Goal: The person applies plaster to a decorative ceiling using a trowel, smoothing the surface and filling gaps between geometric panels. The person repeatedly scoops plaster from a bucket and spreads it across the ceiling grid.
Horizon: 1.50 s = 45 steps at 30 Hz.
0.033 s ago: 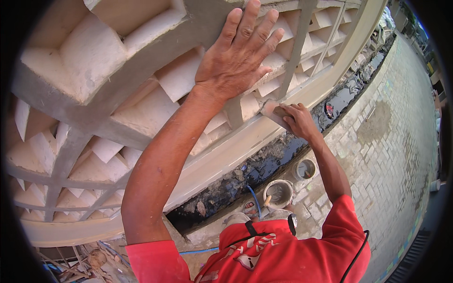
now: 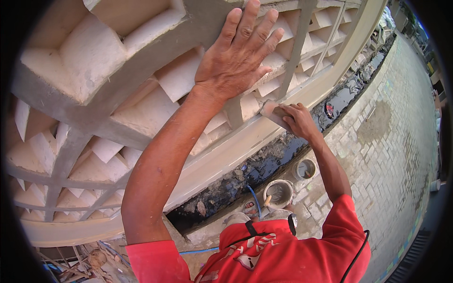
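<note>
The left hand [image 2: 238, 54] is spread open, palm toward the grey lattice wall [image 2: 75, 111], fingers extended; whether the whole palm bears on it cannot be told. The right hand [image 2: 299, 121] grips a flat trowel [image 2: 273, 113], its blade at the wall's lower edge, just above the pale ledge [image 2: 250, 141]. Markings: the red shirt [image 2: 302, 254] carries white lettering and a pale printed figure [image 2: 247, 261], partly folded. A red wrapper [image 2: 329, 110] in the drain [image 2: 212, 191] shows print too small to read. Two buckets [image 2: 265, 188] stand on the paving [image 2: 406, 141] beside the drain.
</note>
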### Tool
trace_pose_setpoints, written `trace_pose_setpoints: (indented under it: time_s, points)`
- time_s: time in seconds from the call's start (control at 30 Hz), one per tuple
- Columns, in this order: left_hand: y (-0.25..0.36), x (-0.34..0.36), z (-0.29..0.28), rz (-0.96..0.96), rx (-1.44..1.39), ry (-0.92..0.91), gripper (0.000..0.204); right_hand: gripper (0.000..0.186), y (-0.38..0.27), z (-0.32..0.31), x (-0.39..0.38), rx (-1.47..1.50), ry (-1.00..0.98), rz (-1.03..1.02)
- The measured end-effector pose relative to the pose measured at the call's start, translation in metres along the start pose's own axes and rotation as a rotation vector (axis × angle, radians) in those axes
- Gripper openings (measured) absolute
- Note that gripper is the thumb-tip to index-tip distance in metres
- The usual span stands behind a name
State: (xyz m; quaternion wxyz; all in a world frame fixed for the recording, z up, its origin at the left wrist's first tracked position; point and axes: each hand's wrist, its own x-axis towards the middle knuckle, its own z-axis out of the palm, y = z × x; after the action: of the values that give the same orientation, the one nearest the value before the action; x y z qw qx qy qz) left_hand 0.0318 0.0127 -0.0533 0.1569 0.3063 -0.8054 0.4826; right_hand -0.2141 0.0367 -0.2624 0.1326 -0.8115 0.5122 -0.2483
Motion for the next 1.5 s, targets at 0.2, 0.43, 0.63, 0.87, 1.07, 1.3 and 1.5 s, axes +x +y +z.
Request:
trace_pose_setpoints:
  time_s: [0.2,0.43,0.63,0.87,1.07,1.3,1.5]
  points:
    - [0.000,0.002,-0.003,0.006,0.066,-0.041,0.071,0.044,0.003,0.002,0.004,0.010,-0.031,-0.041]
    - [0.002,0.001,0.009,-0.010,-0.027,-0.042,0.073,0.044,-0.001,0.005,0.003,0.020,-0.059,-0.061]
    - [0.001,0.002,0.002,-0.009,0.011,-0.072,0.076,0.044,0.002,0.003,-0.006,0.113,-0.140,-0.046]
    - [0.002,0.001,0.000,-0.009,0.010,-0.086,0.075,0.054,0.010,0.032,-0.054,1.175,0.088,0.383]
    - [0.005,0.002,0.003,-0.029,-0.067,-0.071,0.075,0.040,0.003,0.083,-0.061,1.726,0.409,0.540]
    - [0.004,-0.001,0.010,-0.047,-0.076,0.017,0.075,0.039,-0.025,0.106,-0.034,1.861,0.520,0.562]
    - [0.002,0.002,0.001,-0.028,-0.027,0.007,0.075,0.043,-0.042,0.114,-0.016,1.823,0.637,0.557]
